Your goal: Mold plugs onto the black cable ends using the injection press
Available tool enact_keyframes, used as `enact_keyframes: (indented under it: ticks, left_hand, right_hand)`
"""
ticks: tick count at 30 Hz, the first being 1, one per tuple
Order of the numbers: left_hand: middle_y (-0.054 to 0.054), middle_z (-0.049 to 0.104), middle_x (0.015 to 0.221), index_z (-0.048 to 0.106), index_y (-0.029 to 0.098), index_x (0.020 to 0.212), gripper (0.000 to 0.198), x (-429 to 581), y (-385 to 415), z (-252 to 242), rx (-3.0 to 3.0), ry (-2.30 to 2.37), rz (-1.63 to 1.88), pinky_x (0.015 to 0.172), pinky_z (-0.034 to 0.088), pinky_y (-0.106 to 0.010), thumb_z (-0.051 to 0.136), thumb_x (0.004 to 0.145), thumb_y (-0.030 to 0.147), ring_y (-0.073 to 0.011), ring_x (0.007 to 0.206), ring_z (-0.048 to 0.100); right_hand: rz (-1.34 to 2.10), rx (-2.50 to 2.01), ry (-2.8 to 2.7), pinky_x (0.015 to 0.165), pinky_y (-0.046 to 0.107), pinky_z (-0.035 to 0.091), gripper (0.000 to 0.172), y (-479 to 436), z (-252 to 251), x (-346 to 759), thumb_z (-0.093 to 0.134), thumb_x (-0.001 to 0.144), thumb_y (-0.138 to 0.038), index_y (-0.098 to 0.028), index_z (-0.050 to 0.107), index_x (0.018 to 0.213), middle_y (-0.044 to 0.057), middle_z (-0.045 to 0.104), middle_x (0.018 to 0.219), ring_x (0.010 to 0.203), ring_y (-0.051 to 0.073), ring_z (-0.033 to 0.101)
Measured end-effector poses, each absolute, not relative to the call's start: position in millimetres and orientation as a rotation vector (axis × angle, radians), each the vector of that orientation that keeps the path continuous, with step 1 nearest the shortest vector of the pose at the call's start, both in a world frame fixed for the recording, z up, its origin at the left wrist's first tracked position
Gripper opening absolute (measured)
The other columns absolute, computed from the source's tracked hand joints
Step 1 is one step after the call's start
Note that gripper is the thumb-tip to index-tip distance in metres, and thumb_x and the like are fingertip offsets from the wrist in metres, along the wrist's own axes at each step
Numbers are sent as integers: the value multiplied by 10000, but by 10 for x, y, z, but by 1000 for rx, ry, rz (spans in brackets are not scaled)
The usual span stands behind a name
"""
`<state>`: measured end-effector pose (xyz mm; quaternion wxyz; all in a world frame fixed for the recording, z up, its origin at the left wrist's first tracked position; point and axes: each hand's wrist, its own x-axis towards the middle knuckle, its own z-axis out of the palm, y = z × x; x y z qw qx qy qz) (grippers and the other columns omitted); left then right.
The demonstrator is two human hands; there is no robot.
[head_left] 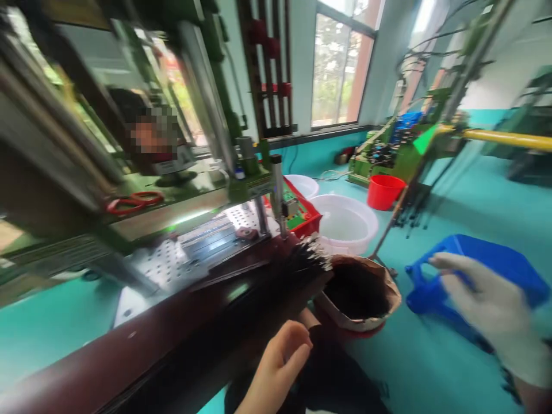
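My bare left hand (278, 365) hovers over my lap, just below the near edge of a dark red bench (56, 371). Its fingers curl loosely, with a small gap to the thumb, and nothing shows in them. A bundle of long, thin black strips (259, 293) with whitish ends lies along the bench, close to that hand. Off to the right, my right hand (487, 305) in a white glove is smeared by motion. Its fingers stretch leftward with a gap to the thumb, in front of a blue plastic basket (495, 250) on the floor. I see nothing in it.
Beside the bench end stands a paper-lined bin (390, 299) with dark contents. Behind it are white tubs (345, 224), a red bucket (383, 192) and a red tray (310, 215). A green press (224, 190) holds orange-handled scissors (133, 201). Another person (150, 132) is behind the press.
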<state>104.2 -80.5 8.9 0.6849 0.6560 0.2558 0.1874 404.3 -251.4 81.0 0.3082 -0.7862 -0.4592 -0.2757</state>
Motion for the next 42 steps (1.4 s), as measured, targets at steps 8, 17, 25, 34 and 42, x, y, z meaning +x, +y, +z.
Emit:
enact_keyframes:
  ticks: [8,17,25,34,42]
  left_hand:
    - [-138,558,1137,499,188,1121,452,-714,-303,-166,2364,1660,984,954,319,-503,562,741,424,-328,1150,431]
    - [-130,436,1308,411,245,1286,538,-1035,-91,-387,2601,2109,643,1027,177,-507,473,786,435,-326,1256,308]
    - [-105,526,1237,481,209,1246,518,-1108,204,-214,2648,2028,341,1016,211,-464,434,809,484,-287,1187,391]
    - [-95,565,1181,503,172,1169,450,-174,232,188,2614,1572,279,941,368,-366,404,846,469,-222,1091,500]
    - [-84,588,1014,545,158,1055,429,1107,707,196,2756,1103,131,776,461,-351,589,745,452,-240,946,535]
  right_hand:
    - [-89,-1589,-2418,1015,522,302,672,-410,233,2745,619,627,-288,-217,460,1277,100,466,1324,1225,313,384]
    - [-261,-1358,-2585,1027,508,284,587,195,-60,3022,484,813,-472,-180,415,1318,123,512,1274,1211,280,409]
    - [-372,-1275,-2566,1017,525,305,487,150,-83,3173,492,814,-293,-255,445,1296,97,415,1366,1272,274,330]
    - [-428,-1326,-2337,975,477,395,324,-384,-267,3183,531,772,-205,-181,598,1089,110,526,1249,1184,260,435]
    - [-348,-1338,-2184,949,508,410,314,-397,-324,3266,509,767,-143,-188,595,1065,99,540,1204,1182,273,424]
